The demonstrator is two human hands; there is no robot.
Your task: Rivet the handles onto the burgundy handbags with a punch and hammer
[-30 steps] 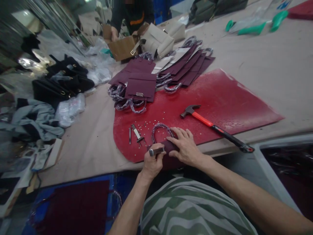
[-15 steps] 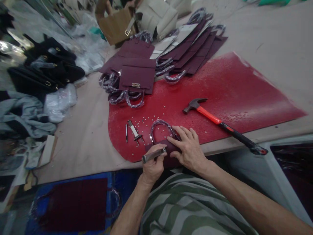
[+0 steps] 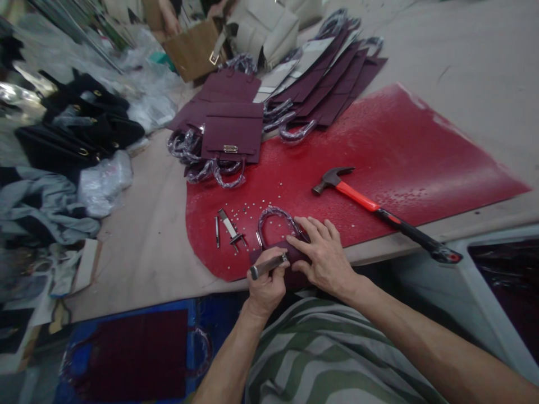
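A short metal hand tool with a slim shiny body is gripped in my left hand. Its far tip lies over a burgundy bag piece at the table edge; I cannot make out its exact kind. Spread across the right side of this piece is my right hand, fingers stretched out, near the base of a plastic-wrapped handle. The handle arches up from the bag piece onto a red mat. My hands hide much of the piece.
A claw hammer lies on the mat to the right. On the left are a metal pronged tool, a thin rod and scattered small studs. Burgundy bag panels are piled behind, near a cardboard box and a co-worker's hand.
The view has tipped down, bringing the mat and panels closer. The metal tool in my left hand has swung in angle. My right hand keeps its place on the bag piece.
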